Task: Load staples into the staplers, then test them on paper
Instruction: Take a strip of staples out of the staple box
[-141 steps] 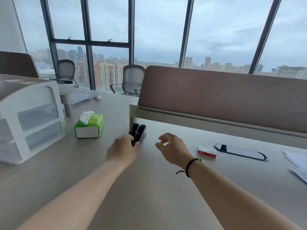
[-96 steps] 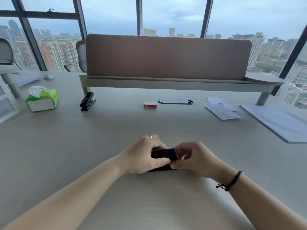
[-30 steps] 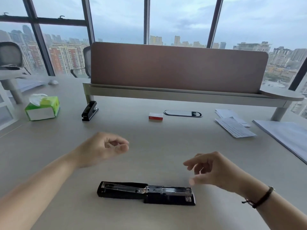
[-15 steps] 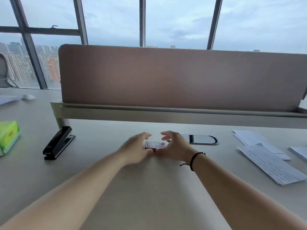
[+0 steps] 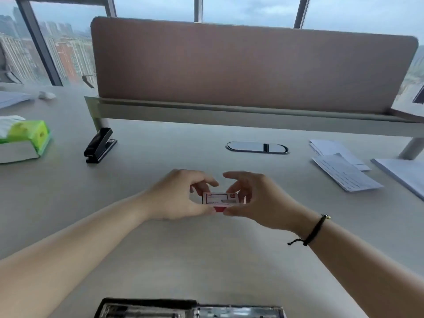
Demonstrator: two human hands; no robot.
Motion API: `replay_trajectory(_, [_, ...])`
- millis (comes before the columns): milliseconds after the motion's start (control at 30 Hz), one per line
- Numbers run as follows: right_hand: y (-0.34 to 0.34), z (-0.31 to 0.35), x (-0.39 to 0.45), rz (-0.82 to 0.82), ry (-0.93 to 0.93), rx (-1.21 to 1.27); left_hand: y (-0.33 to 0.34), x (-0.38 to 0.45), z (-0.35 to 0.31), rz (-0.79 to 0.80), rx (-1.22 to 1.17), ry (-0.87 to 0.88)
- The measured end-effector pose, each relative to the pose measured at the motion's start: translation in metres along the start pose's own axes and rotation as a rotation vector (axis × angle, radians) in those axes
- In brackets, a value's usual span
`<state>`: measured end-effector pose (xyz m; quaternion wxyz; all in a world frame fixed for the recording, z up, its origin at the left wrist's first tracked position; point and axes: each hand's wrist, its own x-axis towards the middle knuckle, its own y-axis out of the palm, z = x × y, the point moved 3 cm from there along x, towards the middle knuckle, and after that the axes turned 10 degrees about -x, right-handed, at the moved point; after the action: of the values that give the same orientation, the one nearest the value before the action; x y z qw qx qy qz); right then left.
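Over the grey desk (image 5: 68, 203), by tall windows (image 5: 149, 5), left hand (image 5: 176, 198) and right hand (image 5: 259, 200) both pinch the staple box (image 5: 219, 198).

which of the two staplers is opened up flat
The stapler at the bottom edge, nearest the person: it lies unfolded flat with its metal channel showing. The other stapler, far left by the divider's leg, is closed.

No text can be read. The staple box (image 5: 220, 199), at the centre of the view, carries a red-framed white label with a red logo patch toward 3 o'clock, too blurred to make out. The printed sheets (image 5: 346, 175) at 2 o'clock show faint lines, likewise illegible.
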<state>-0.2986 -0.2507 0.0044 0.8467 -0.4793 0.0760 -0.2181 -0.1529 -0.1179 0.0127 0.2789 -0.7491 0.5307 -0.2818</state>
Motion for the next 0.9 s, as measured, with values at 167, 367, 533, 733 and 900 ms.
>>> replay_trajectory(167, [0.015, 0.009, -0.078, 0.012, 0.006, 0.008, 0.028, -0.054, -0.015, 0.159, -0.159, -0.038])
replay_trajectory(367, [0.025, 0.008, -0.093, -0.084, 0.038, 0.042, 0.035, -0.059, -0.015, 0.144, -0.209, -0.044])
replay_trajectory(533, [0.026, 0.004, -0.093, -0.182, 0.029, 0.12, 0.035, -0.061, -0.01, 0.125, -0.248, -0.047])
replay_trajectory(733, [0.03, 0.002, -0.086, -0.168, 0.015, 0.232, 0.035, -0.059, -0.009, 0.098, -0.207, -0.015])
replay_trajectory(900, [0.036, 0.003, -0.087, -0.088, 0.015, 0.271, 0.033, -0.061, -0.01, 0.081, -0.221, -0.023])
